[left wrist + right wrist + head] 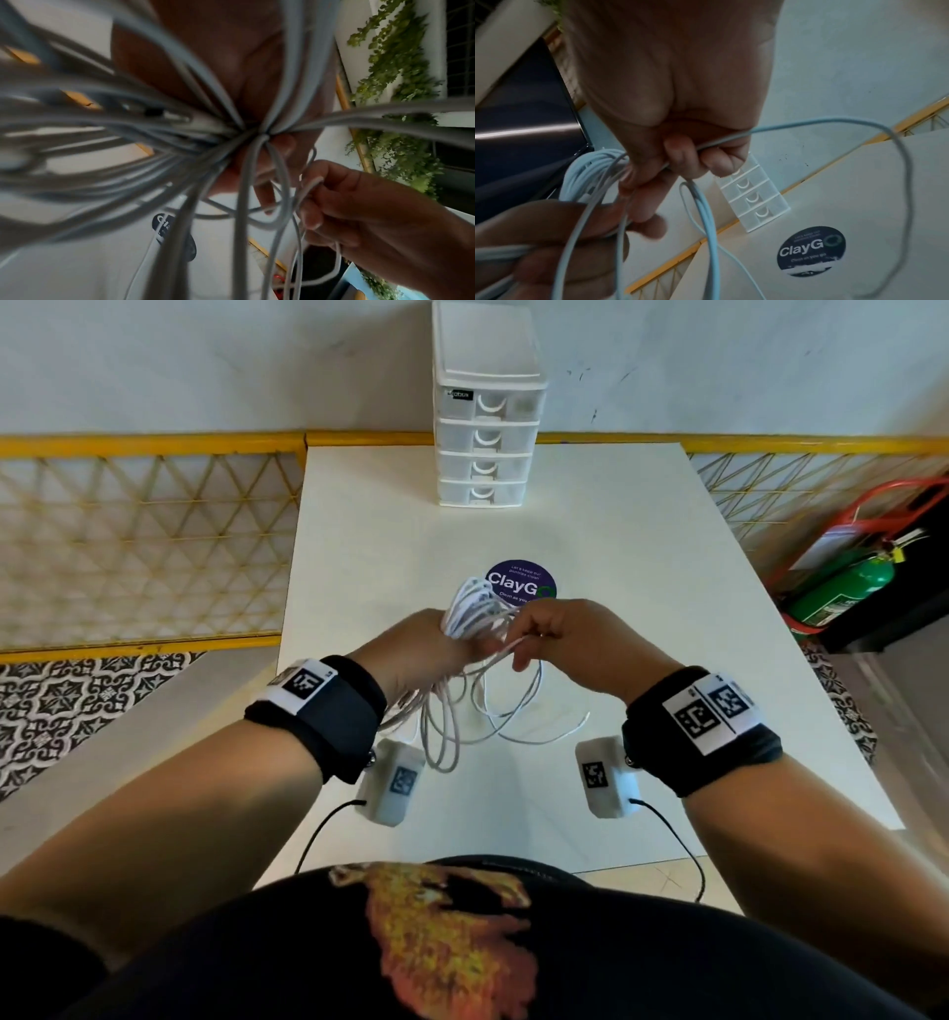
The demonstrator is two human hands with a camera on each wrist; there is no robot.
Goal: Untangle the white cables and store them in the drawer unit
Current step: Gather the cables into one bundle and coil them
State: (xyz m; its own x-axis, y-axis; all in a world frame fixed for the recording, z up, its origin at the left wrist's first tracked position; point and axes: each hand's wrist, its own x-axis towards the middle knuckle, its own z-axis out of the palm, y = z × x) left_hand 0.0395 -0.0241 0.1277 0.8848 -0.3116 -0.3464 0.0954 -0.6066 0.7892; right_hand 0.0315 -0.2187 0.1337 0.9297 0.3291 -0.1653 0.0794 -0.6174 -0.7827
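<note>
left hand [421, 644] grips the white cables [475, 608] bundle, right hand [560, 634] pinches one strand; light, floppy, snag-prone, so hold nr the ends.

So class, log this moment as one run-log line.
left hand grips white cables | right hand pinches one strand | drawer unit shut

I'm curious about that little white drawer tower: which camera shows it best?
The head view: the whole drawer unit stands upright at the table's far edge, all four drawers shut. The right wrist view shows it tilted, partly behind the right hand. The left wrist view doesn't show it.
</note>
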